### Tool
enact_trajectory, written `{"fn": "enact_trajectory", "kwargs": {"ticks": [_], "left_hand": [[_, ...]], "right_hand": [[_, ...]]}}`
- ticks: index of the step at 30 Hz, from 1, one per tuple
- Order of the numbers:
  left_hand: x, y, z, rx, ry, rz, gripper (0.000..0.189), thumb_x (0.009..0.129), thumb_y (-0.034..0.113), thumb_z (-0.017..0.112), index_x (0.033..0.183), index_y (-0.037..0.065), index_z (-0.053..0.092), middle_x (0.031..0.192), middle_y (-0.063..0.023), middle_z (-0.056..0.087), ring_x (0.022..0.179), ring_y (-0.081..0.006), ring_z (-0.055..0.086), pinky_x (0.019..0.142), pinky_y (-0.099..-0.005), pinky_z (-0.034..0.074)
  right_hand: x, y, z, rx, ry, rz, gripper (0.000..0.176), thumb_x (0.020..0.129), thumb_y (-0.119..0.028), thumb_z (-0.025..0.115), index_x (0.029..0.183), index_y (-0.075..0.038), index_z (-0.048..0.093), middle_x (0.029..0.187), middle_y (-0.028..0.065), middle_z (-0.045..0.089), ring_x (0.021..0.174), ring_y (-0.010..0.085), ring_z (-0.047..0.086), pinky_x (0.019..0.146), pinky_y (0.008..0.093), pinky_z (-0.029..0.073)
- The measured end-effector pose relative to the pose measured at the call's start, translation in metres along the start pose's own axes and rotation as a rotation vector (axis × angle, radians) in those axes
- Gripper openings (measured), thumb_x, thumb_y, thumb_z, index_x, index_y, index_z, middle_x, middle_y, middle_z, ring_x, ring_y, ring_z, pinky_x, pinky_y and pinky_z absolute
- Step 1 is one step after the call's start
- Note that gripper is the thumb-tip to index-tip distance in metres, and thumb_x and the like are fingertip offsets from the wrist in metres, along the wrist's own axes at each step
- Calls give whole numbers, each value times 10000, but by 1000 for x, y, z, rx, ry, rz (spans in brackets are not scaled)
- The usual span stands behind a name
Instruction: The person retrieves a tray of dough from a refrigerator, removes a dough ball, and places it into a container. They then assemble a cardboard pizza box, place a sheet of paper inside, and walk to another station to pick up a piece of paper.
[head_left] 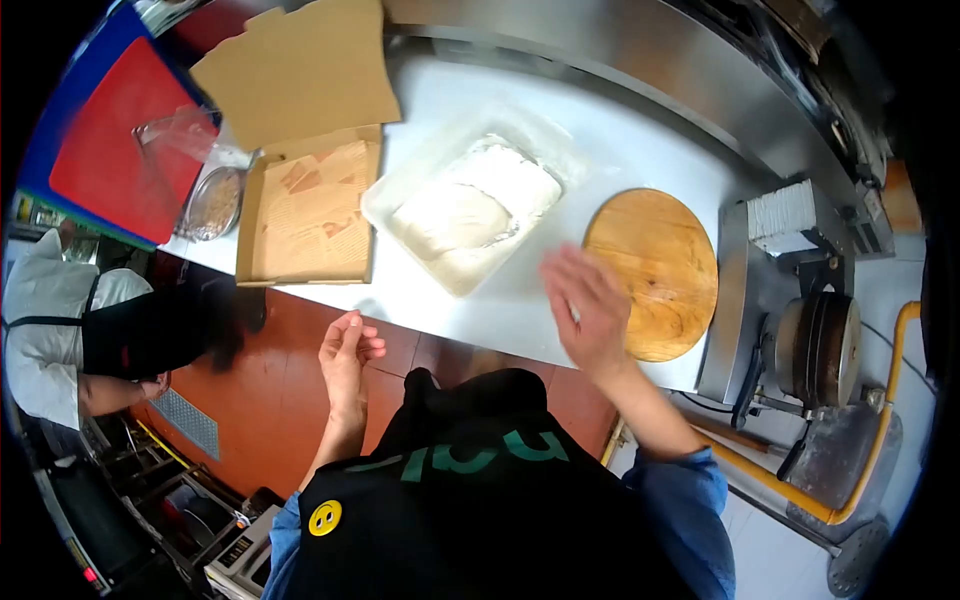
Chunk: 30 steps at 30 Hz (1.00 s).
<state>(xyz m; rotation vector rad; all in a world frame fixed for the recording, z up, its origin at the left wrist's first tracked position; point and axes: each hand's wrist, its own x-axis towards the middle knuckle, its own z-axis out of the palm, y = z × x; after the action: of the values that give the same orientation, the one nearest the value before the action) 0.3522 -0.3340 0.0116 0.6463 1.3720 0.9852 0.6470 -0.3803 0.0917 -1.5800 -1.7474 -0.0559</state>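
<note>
My right hand point(587, 310) is over the steel counter at the left edge of a round wooden board point(655, 270); its fingers are blurred but look stretched out, holding nothing visible. Off the counter's front edge, my left hand point(349, 358) is raised with thumb and index fingertip close together; whatever may be between them is too small to tell. A translucent plastic tub point(455, 275) with white dough and flour point(465, 215) stands between the board and an open cardboard box point(365, 255), which is lined with printed paper point(315, 205).
Left of the box are a glass bowl point(213, 203) with crumbly contents and a red board point(130, 140). A co-worker point(50, 330) stands at the far left. On the right are white stacked papers point(785, 215), pans point(825, 345) and a yellow pipe point(875, 440).
</note>
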Motion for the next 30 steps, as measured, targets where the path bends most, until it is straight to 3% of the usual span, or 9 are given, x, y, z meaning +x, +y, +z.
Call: {"fn": "enact_trajectory", "kwargs": {"ticks": [10,16,18,20,24,25,26,28,30], "left_hand": [[-19,-73,-84,110,-244,-17,339,820,-43,557,1158,-42,567,836,-92,663,596,-120,575,596,-258,472],[-28,-62,-109,119,-453,-122,591,881,272,621,1323,-56,406,1193,-206,569,1089,-290,555,942,-389,439],[-18,-33,-93,-828,-433,-384,814,857,586,522,1371,-24,356,1335,-234,450,1249,-325,433,1051,-446,332],[-20,-22,-87,-902,-447,-333,839,842,618,505,1367,-20,359,1343,-235,438,1260,-336,415,1055,-458,321],[-35,5,-107,-1149,-492,-127,947,783,748,437,1355,-4,369,1379,-240,389,1304,-381,341,1071,-507,278],[-56,31,-118,-1232,-186,-186,952,788,753,417,1365,-1,351,1373,-234,398,1297,-399,340,1067,-522,275],[-58,29,-156,-1152,-447,63,941,799,747,403,1374,5,347,1369,-237,408,1296,-394,351,1070,-518,273],[-109,106,-172,-1061,-266,439,824,883,667,333,1342,-15,391,1353,-246,434,1272,-373,405,1090,-472,265],[-155,153,-165,-385,174,978,774,936,611,213,1306,-36,422,1309,-236,478,1240,-339,449,1091,-396,286]], "right_hand": [[19,-50,37,92,-443,-116,280,825,-230,658,1058,-76,648,1019,103,645,1027,258,582,1028,461,347],[33,-101,45,377,-228,-161,276,766,-114,693,1027,-43,639,1047,123,659,1024,308,600,944,421,435],[55,-151,47,472,-47,-293,383,768,-165,698,1091,13,594,1226,185,564,1142,350,529,969,435,409],[48,-191,72,712,-47,-277,566,796,-274,678,1207,69,495,1373,236,406,1256,370,417,1021,454,356],[-35,-195,181,856,-607,-637,681,876,-421,534,1344,47,375,1416,239,337,1317,356,333,1081,472,257],[-43,-193,180,760,-678,-648,682,884,-456,504,1346,31,386,1416,238,337,1315,350,339,1080,471,259],[-45,-185,179,661,-746,-676,686,892,-491,473,1348,15,397,1417,237,337,1313,345,344,1080,471,262],[-57,-158,209,409,-1519,-545,713,906,-561,402,1374,-24,380,1431,209,338,1318,307,352,1073,459,287],[-80,-153,227,978,-1691,573,749,916,-601,337,1421,-49,303,1447,182,332,1328,284,347,1063,450,302]]}}
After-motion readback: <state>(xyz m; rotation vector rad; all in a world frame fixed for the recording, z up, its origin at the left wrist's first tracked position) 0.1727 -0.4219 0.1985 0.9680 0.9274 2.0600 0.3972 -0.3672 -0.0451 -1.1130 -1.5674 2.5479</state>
